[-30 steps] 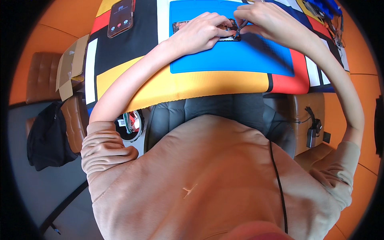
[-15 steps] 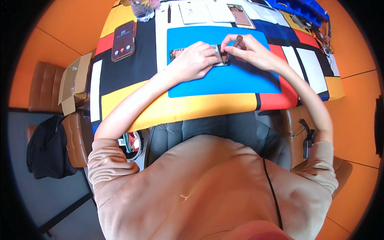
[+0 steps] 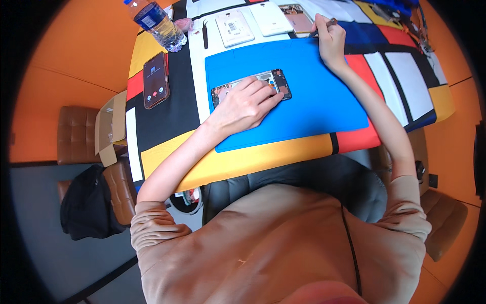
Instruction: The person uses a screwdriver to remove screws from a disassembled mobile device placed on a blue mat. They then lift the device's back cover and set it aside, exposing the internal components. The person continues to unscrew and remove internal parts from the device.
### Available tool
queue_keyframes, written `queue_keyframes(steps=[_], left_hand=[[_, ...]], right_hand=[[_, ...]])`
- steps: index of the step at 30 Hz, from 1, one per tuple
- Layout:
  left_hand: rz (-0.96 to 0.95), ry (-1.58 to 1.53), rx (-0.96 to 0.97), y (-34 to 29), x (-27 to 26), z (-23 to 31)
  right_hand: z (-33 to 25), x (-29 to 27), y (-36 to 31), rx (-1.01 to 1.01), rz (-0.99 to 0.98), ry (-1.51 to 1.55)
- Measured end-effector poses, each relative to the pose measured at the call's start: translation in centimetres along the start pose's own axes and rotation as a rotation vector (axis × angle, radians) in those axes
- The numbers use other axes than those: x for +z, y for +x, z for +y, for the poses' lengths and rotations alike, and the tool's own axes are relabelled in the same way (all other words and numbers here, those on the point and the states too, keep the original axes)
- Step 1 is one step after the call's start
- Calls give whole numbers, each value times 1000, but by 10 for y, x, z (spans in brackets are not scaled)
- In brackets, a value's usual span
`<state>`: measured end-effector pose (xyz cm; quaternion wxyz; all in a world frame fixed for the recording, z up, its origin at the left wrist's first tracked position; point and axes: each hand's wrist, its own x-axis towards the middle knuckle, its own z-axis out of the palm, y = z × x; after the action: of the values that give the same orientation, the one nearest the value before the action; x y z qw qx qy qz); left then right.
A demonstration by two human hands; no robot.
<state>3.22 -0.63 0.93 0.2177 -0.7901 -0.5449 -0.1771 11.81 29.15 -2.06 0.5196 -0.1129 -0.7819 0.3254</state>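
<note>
Left fingers across the opened phone, both ends visible

The tan top has a wrinkled sleeve well behind the left hand; a black cord runs down it behind the right hand.
</note>
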Motion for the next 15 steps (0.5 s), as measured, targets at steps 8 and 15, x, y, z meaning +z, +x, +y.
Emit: queue_keyframes(steps=[8, 15], left_hand=[[-63, -108, -51, 5, 0, 1], [111, -267, -182, 4, 3, -6]], right_hand=[[-21, 0, -2, 292, -35, -143], [-20, 2, 1, 232, -8, -36]])
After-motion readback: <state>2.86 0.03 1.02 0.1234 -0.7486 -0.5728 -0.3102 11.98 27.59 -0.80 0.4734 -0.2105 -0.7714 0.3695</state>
